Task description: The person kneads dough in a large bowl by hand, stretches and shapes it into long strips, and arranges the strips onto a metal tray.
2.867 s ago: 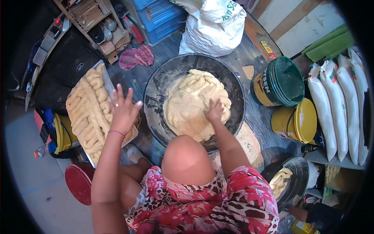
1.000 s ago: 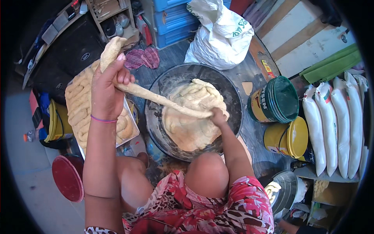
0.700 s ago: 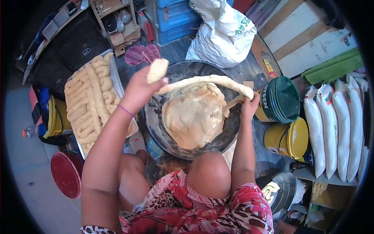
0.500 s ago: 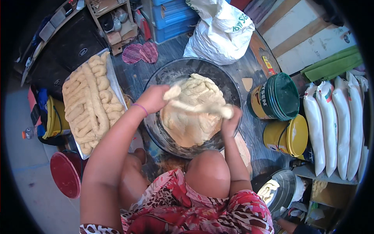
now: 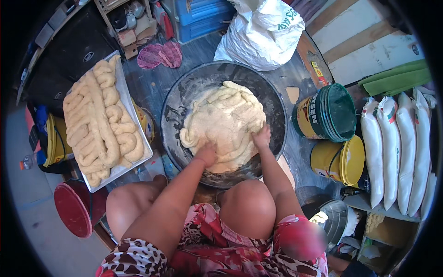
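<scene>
Since half a second ago, both hands have been lowered onto the dough mass [image 5: 226,124] in the dark round bowl [image 5: 184,92]. Left hand [image 5: 206,153] and right hand [image 5: 261,137] are pressed in, fingers curled, nothing lifted. Even pressure should be kept near the mass's front edge; beyond, the tray of twisted dough [image 5: 99,122] is left untouched.

Single head-worn fisheye, steeply downward, close over bowl [image 5: 184,92], rim perhaps distorted
</scene>
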A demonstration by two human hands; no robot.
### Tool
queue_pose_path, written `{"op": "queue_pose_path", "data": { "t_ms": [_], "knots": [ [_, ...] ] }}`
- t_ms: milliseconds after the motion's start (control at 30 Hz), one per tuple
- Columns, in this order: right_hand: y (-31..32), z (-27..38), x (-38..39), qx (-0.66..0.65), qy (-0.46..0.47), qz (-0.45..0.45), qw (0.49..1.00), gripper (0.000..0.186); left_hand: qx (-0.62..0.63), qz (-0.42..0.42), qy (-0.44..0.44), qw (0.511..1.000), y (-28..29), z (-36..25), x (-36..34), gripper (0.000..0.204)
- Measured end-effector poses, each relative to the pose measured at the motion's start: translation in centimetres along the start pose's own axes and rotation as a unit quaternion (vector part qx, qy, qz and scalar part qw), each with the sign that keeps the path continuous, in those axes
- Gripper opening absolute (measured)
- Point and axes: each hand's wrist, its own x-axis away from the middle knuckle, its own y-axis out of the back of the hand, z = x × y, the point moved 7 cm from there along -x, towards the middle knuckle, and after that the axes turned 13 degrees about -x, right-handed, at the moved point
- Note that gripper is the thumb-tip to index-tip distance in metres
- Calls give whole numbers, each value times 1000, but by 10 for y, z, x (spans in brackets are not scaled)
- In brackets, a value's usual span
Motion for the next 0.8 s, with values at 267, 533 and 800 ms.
{"op": "queue_pose_path", "data": {
  "t_ms": [267, 533, 800],
  "knots": [
    [-29, -35, 39, -137, -130, 286, 939, 48, -119, 98, 3, 988, -53, 9, 19, 69],
    [62, -41, 6, -538, -251, -114, 797, 31, -13, 148, 47, 988, -36, 16, 3, 35],
    [-95, 85, 131, 187, 395, 482, 759, 70, -32, -92, 85, 992, -22, 39, 4, 36]
  ]
}}
